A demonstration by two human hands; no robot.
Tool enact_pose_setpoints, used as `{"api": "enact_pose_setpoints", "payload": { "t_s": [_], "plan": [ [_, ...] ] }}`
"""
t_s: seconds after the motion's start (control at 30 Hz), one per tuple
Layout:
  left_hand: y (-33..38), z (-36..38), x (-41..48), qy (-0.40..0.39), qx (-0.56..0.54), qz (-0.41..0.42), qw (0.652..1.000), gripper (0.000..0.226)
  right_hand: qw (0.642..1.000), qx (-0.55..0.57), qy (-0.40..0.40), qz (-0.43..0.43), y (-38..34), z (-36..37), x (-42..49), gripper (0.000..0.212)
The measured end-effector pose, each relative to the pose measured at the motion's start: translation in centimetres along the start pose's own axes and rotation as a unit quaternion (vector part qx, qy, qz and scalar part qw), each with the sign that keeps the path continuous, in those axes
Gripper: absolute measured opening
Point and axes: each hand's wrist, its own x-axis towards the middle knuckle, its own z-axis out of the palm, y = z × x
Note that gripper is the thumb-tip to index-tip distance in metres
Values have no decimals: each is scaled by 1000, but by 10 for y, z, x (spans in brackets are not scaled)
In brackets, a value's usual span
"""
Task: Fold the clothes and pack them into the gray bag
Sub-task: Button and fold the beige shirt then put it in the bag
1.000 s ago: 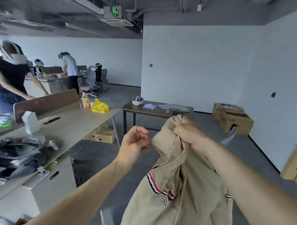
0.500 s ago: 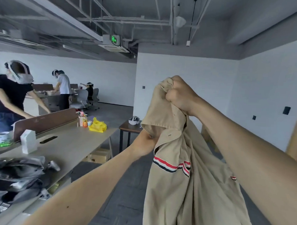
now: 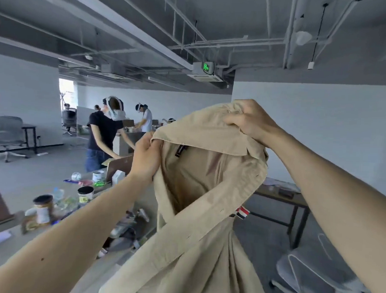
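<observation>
I've got the beige shirt (image 3: 198, 213) held up in the air in front of me, collar end up, body hanging down loose and twisted. My right hand (image 3: 252, 123) is clenched on the collar at the top, fabric bunched in the fist. My left hand (image 3: 146, 157) pinches the collar edge on the other side, lower down, thumb over the fold. Neck opening faces me, inner label (image 3: 180, 150) showing, button placket (image 3: 209, 215) crossing diagonally, striped tab (image 3: 242, 212) near the right edge.

Step in hand, I'd say: opening the shirt out by the collar, prep for folding. No fold made yet. Next move probably needs both hands sliding out to the shoulders so it hangs flat, then laying it down on the counter (image 3: 15, 236).

The counter is below left, cluttered with jars and cups (image 3: 42, 208). A dark gray heap (image 3: 126, 234) lies on it just past the shirt; may be the gray bag, can't tell. Farther off, a person in a black top (image 3: 99, 140) bends over another desk.
</observation>
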Motion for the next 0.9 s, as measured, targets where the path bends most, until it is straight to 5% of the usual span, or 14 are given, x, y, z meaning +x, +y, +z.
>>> {"api": "enact_pose_setpoints", "payload": {
  "t_s": [0.1,0.23,0.33,0.53,0.67,0.9],
  "plan": [
    [10,-66,7,-25,91,18,995,29,1000,-22,-9,-7,-4,38,23,46],
    [24,-152,6,-113,231,-36,966,7,997,-20,-74,-31,-3,98,48,53],
    [34,-205,-3,-125,335,-91,929,22,992,-22,-105,-71,-10,152,63,43],
    [20,-296,-9,64,335,-125,932,80,981,29,-143,-129,-32,269,96,46],
    [20,-319,-13,153,319,-139,925,41,969,44,-196,-145,-36,355,117,49],
    [-5,-362,29,265,309,-172,897,31,955,70,-258,-130,-31,504,140,49]
  ]
}}
